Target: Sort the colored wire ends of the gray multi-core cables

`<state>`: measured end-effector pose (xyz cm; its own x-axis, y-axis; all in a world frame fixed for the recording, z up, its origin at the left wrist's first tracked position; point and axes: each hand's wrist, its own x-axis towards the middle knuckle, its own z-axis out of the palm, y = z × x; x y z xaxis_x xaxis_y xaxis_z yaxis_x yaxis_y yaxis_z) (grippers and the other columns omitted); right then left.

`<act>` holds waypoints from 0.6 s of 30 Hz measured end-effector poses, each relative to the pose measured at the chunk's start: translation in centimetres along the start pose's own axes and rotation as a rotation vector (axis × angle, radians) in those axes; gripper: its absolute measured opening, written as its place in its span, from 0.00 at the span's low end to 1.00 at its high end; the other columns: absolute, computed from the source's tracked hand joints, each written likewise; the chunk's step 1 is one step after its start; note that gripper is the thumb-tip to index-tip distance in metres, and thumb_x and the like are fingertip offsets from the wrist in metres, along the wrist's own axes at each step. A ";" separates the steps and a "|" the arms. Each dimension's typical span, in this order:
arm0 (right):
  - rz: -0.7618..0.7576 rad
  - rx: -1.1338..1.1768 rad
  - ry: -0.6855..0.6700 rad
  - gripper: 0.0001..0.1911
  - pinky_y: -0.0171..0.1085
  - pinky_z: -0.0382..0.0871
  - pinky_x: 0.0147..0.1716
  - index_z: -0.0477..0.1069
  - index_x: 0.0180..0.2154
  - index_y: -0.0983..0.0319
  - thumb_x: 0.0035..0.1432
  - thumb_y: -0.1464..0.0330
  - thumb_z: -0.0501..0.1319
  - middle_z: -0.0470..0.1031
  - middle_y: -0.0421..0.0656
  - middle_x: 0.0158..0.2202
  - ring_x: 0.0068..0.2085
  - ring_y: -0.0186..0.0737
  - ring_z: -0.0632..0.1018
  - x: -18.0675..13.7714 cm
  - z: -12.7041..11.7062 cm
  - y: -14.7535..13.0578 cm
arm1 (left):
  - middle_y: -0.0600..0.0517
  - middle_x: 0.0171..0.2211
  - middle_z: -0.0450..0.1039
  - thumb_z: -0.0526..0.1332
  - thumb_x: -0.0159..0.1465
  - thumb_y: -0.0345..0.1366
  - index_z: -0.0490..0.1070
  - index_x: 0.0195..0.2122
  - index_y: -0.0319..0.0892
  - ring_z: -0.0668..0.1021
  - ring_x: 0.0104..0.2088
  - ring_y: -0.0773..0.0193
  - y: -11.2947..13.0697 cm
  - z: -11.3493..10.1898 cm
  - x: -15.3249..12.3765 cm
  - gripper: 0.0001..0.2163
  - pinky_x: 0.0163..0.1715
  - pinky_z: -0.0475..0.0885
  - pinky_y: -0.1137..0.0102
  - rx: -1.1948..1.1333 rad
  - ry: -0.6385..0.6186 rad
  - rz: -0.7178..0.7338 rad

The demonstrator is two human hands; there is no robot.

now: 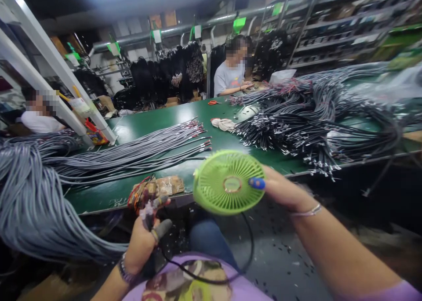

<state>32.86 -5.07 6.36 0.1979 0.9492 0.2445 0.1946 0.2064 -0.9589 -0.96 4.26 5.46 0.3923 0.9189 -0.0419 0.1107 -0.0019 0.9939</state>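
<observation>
A round lime-green fan (227, 191) with a ribbed grille is gripped at its right edge by my right hand (280, 191). A blue covering wraps my right thumb, which presses on the front of the grille. From the fan a black cord (252, 244) loops down across my lap and back up towards my left hand (143, 235). That hand is by the table edge, its thumb and a finger in grey finger covers and spread apart. Something whitish shows at its fingers, too blurred to name. Just beyond it lies a brown taped bundle (169, 185) with red and black wires.
Grey cables (132, 154) lie along the green table (174, 112) and hang over its left edge. Black-ended cables (283, 125) are heaped on the right. Orange-handled scissors (213, 102) and a whitish cloth bundle (224, 124) lie farther back. Two people sit beyond; a white post (59, 59) stands left.
</observation>
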 end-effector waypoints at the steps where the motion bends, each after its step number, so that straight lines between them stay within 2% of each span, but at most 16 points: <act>1: 0.006 -0.038 0.061 0.39 0.52 0.68 0.53 0.70 0.55 0.62 0.45 0.49 0.69 0.77 0.51 0.49 0.55 0.59 0.73 0.6 -1.5 -0.5 | 0.48 0.32 0.78 0.73 0.45 0.46 0.76 0.46 0.40 0.60 0.14 0.77 0.0 -0.5 -0.1 0.28 0.13 0.55 0.76 -0.044 0.025 -0.027; 4: 0.047 -0.121 0.204 0.37 0.50 0.72 0.49 0.73 0.50 0.61 0.40 0.51 0.72 0.80 0.48 0.44 0.50 0.57 0.77 2.8 -5.4 -1.5 | 0.44 0.41 0.78 0.73 0.43 0.47 0.76 0.45 0.41 0.55 0.12 0.82 -0.7 -1.9 -0.1 0.28 0.11 0.47 0.77 -0.155 0.103 -0.086; 6: 0.087 -0.149 0.257 0.33 0.49 0.73 0.48 0.74 0.47 0.61 0.38 0.54 0.73 0.80 0.47 0.42 0.45 0.54 0.79 4.4 -7.1 -1.3 | 0.43 0.40 0.79 0.74 0.43 0.46 0.76 0.42 0.40 0.54 0.12 0.83 -1.6 -2.8 -0.1 0.26 0.12 0.46 0.77 -0.195 0.135 -0.106; 8: 0.106 -0.160 0.320 0.30 0.49 0.73 0.48 0.75 0.45 0.60 0.38 0.57 0.74 0.81 0.46 0.40 0.43 0.51 0.79 5.9 -8.2 -0.4 | 0.45 0.34 0.79 0.75 0.42 0.45 0.77 0.41 0.39 0.54 0.12 0.83 -2.8 -3.7 0.0 0.25 0.12 0.46 0.78 -0.215 0.144 -0.130; 12: 0.115 -0.100 0.425 0.27 0.50 0.71 0.50 0.74 0.43 0.61 0.37 0.63 0.74 0.81 0.45 0.37 0.43 0.50 0.79 8.4 -9.6 2.5 | 0.50 0.23 0.77 0.75 0.42 0.43 0.77 0.42 0.40 0.54 0.11 0.81 -4.4 -4.9 0.0 0.26 0.12 0.48 0.79 -0.238 0.160 -0.182; 18: 0.120 0.081 0.452 0.23 0.48 0.72 0.48 0.75 0.37 0.60 0.34 0.67 0.75 0.81 0.43 0.32 0.40 0.49 0.80 10.5 -10.3 5.5 | 0.49 0.21 0.76 0.73 0.45 0.44 0.77 0.42 0.39 0.56 0.09 0.78 -6.1 -6.1 -0.1 0.24 0.10 0.53 0.76 -0.244 0.140 -0.202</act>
<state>45.88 3.63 5.17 0.6165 0.7725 0.1519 0.0727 0.1362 -0.9880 -7.22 6.58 0.00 0.2538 0.9364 -0.2424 -0.0549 0.2641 0.9629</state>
